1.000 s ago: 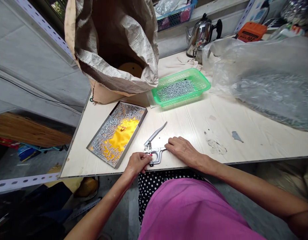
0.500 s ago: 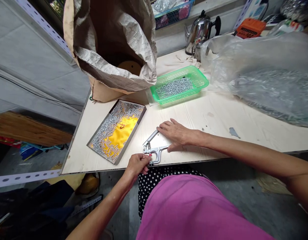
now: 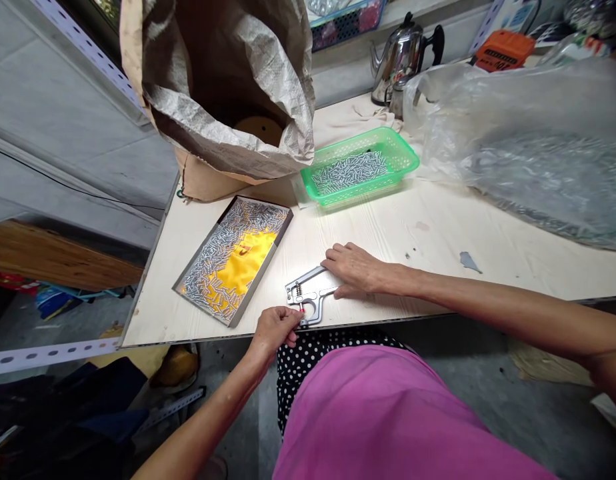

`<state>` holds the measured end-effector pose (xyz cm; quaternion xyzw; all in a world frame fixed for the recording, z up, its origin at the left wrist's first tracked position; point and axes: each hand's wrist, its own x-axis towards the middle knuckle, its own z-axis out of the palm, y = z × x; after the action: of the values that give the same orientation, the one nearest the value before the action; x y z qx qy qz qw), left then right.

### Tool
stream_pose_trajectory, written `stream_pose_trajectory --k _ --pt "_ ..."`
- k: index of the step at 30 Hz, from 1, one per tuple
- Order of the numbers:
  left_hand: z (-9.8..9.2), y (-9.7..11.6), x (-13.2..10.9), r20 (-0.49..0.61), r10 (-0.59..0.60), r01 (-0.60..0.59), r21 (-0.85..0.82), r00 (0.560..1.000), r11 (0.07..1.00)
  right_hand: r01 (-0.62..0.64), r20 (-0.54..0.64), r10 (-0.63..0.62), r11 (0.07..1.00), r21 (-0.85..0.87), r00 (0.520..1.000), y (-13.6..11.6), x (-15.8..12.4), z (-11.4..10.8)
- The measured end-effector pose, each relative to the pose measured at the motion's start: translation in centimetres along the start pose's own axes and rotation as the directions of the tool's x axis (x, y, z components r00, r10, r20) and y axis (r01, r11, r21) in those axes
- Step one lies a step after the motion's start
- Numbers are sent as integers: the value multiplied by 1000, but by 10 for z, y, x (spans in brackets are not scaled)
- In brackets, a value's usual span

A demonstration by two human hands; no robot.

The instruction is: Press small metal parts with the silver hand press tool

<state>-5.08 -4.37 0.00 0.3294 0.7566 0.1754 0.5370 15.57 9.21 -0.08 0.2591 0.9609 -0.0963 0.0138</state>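
A grey metal hand press [image 3: 313,295] lies near the table's front edge, its jaws toward the left. My right hand [image 3: 355,268] is wrapped round its two handles. At the jaw end, my left hand [image 3: 277,328] pinches something small that I cannot make out, beside a red part of the tool. Left of the tool is a shallow tray [image 3: 258,283] with many small metal pieces on a yellow base. A green basket [image 3: 395,175] behind it holds more small metal pieces.
A large open paper sack [image 3: 208,140] stands at the back left. A steel kettle [image 3: 399,60] and an orange box [image 3: 505,50] are at the back. On the right lies a big clear plastic bag [image 3: 548,153]. A grey scrap [image 3: 469,262] is on the table.
My right hand has closed further on the tool, and the upper handle has come nearer the lower one. My left hand has stayed at the jaw end.
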Motion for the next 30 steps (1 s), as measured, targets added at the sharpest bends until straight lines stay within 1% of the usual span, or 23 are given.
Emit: stream_pose_trajectory --k 1,2,3,4,5,6,7,8,9,10,11,12,14,17,21,24,26,30 --pt "0 -1 -3 -21 40 -38 66 999 997 -1 -8 1 1000 7 1000 -1 -2 -1" --pt "0 -1 -6 -63 120 -108 160 991 981 0 -15 0 1000 16 1000 -3 -4 -1" --pt "1 0 -9 -112 238 -200 276 965 940 2 -21 -2 1000 26 1000 -4 -6 -2" --pt "2 1 -12 -149 379 -293 404 913 866 4 -26 -3 999 36 1000 -5 -8 -2" --pt "6 4 -14 -157 519 -374 525 840 765 3 -30 -1 999 47 1000 -6 -9 -1" --pt "10 8 -14 -131 633 -434 622 763 652 -1 -36 3 998 57 999 -7 -10 0" --pt "15 12 -12 -77 710 -478 689 700 546 -7 -45 10 998 66 999 -8 -11 1" --pt "21 17 -7 -10 758 -513 730 653 451 -15 -58 19 997 74 998 -9 -12 3" --pt "26 23 -2 58 785 -543 753 617 372 -18 -73 24 997 80 997 -9 -13 5" --pt "31 29 5 120 797 -571 760 593 310 -17 -88 25 996 87 996 -10 -13 6" --pt "34 34 12 174 795 -595 758 581 268 -12 -100 22 995 95 995 -10 -15 8" --pt "36 39 19 218 784 -614 750 581 247 -9 -108 20 995 102 994 -9 -16 10" --pt "36 47 29 286 744 -638 732 604 238 -4 -103 16 993 116 995 -7 -19 13" --pt "32 53 34 330 697 -641 729 637 241 3 -82 7 992 125 997 -3 -23 15" --pt "30 50 32 301 702 -626 735 646 261 -16 -74 23 995 98 997 -5 -25 14" --pt "33 47 30 253 702 -601 740 666 304 -13 -44 16 997 74 999 -9 -21 13" --pt "35 46 29 233 696 -585 745 679 321 -3 -49 7 998 70 999 -11 -18 14" --pt "36 47 30 229 695 -574 756 682 315 28 -74 -22 996 86 997 -10 -15 19"
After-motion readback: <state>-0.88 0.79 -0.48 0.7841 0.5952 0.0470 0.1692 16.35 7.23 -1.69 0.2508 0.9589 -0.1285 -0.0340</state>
